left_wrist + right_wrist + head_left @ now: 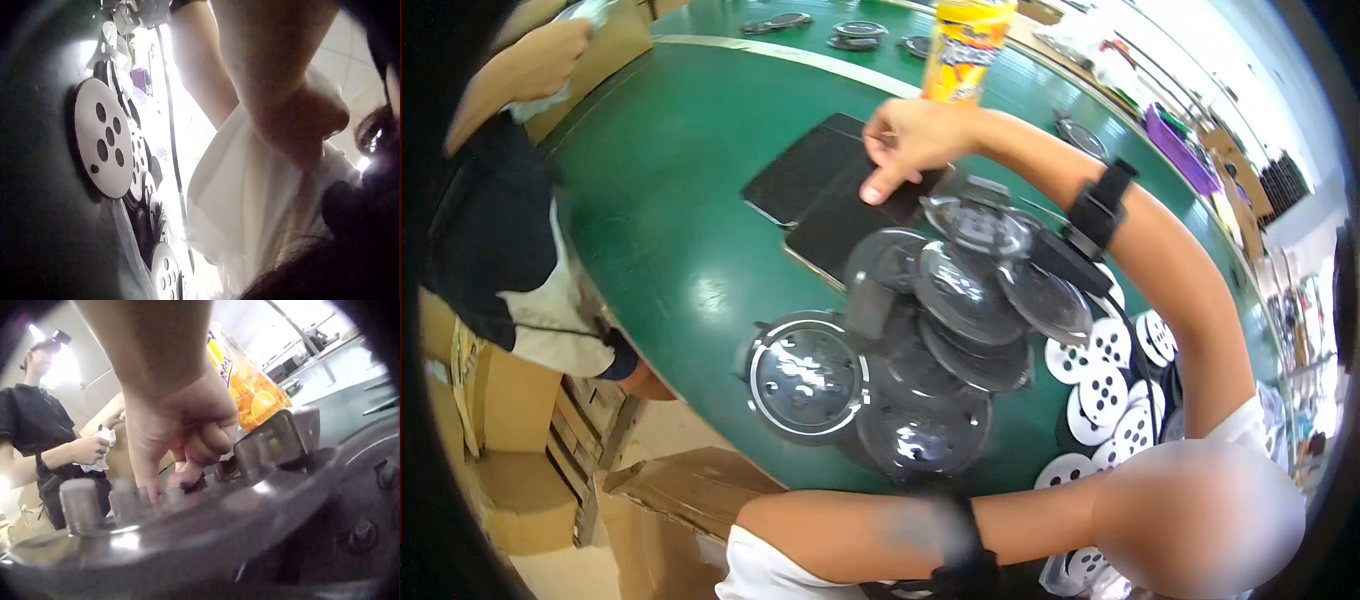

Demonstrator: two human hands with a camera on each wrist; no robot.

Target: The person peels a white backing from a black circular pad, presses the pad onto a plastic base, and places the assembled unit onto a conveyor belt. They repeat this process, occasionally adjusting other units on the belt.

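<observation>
My right hand (915, 140) reaches over two black flat panels (840, 235), thumb pointing down and several fingers bent. In the right wrist view, its fingers (153, 481) come down behind a dark glossy cover with pegs (206, 528); I cannot tell whether they pinch anything. Near it, dark see-through round covers (970, 290) lie in a heap, blurred. A single clear-rimmed cover (808, 375) lies left of them. My left hand (300, 128) is raised beside dark hair, dim in the left wrist view. A blurred oval hides it in the head view.
White discs with dark holes (1103, 395) are piled on the right. A yellow container with oranges printed on it (968, 55) stands behind my right hand. Across the green table (680, 190), another person (47, 419) handles something white. A cardboard box (685, 500) sits below the near edge.
</observation>
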